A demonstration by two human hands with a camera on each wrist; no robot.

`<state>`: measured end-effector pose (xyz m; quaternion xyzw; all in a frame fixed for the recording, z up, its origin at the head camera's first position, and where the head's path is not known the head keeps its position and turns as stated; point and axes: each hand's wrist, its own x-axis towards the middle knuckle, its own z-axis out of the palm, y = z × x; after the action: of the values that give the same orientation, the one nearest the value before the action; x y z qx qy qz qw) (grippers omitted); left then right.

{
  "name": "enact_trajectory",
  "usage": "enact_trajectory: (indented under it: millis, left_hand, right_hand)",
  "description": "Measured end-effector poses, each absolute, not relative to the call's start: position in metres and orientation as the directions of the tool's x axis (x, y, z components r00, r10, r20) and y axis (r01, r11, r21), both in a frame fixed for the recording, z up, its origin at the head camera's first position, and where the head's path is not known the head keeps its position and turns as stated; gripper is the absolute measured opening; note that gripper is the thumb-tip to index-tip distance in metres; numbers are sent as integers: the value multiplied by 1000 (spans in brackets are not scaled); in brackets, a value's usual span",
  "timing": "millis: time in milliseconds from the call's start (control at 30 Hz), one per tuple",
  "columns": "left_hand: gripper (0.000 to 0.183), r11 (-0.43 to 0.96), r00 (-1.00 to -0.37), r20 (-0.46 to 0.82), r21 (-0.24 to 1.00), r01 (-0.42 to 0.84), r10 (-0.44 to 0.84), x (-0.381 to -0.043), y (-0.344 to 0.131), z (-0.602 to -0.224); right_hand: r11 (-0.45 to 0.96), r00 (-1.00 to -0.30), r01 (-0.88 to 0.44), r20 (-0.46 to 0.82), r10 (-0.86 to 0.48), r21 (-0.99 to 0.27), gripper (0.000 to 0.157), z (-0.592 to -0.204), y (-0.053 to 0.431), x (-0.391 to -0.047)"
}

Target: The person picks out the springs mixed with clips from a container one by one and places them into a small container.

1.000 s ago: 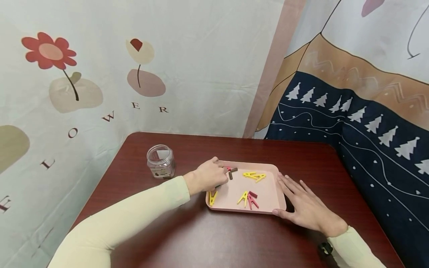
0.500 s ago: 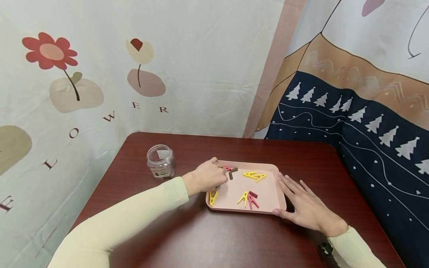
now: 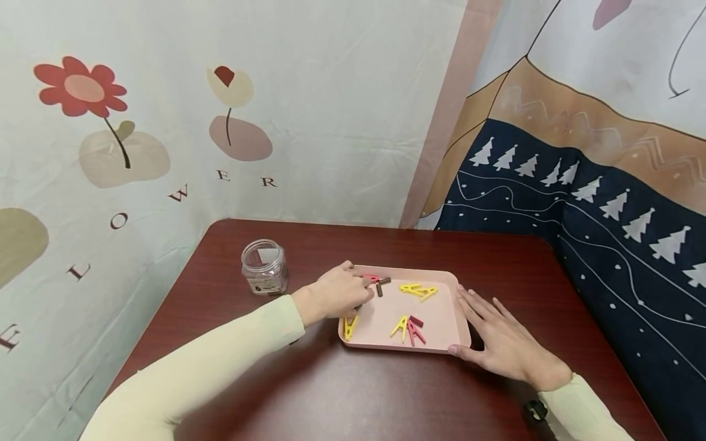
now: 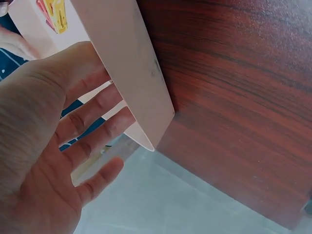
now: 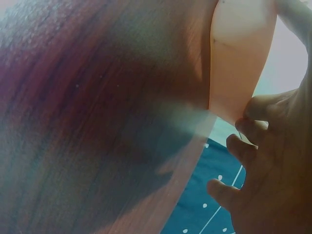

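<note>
My left hand [image 3: 333,294] reaches over the left rim of the pink tray [image 3: 380,343]. Its index and thumb tips are hidden behind the tray wall in the left wrist view, so whether they pinch anything does not show. A dark piece peeks out below those fingers. Beside the hand lie a yellow clothespin [image 3: 349,327], a red clothespin [image 3: 371,277] and small dark brown clips [image 3: 379,290]. Further right are yellow clothespins [image 3: 412,288]; nearer the front, another yellow clothespin [image 3: 399,326] and a red one [image 3: 416,332]. Spread fingers of my right hand [image 3: 504,340] rest against the tray's right edge.
A clear open-topped jar [image 3: 265,269] stands on the dark red table [image 3: 309,392], left of the tray. Behind the table hangs a printed cloth [image 3: 342,110], and a navy patterned cloth [image 3: 607,257] runs along the right.
My left hand has shifted slightly left and toward me, staying over the tray's left side. The right hand, tray and jar hold their places.
</note>
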<state>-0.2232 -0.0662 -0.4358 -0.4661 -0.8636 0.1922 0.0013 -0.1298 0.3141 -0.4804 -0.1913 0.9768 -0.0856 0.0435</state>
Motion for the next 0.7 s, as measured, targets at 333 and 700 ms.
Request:
enact_trajectory:
  millis: [333, 700]
  left_hand:
    - [24, 527, -570, -73, -302, 795, 818, -219, -72, -436]
    - [33, 626, -626, 76, -213, 750, 776, -211, -82, -434]
  right_hand:
    - [913, -925, -362, -51, -378, -190, 115, -483, 315, -130]
    - [909, -922, -373, -38, -386, -184, 114, -481, 314, -129]
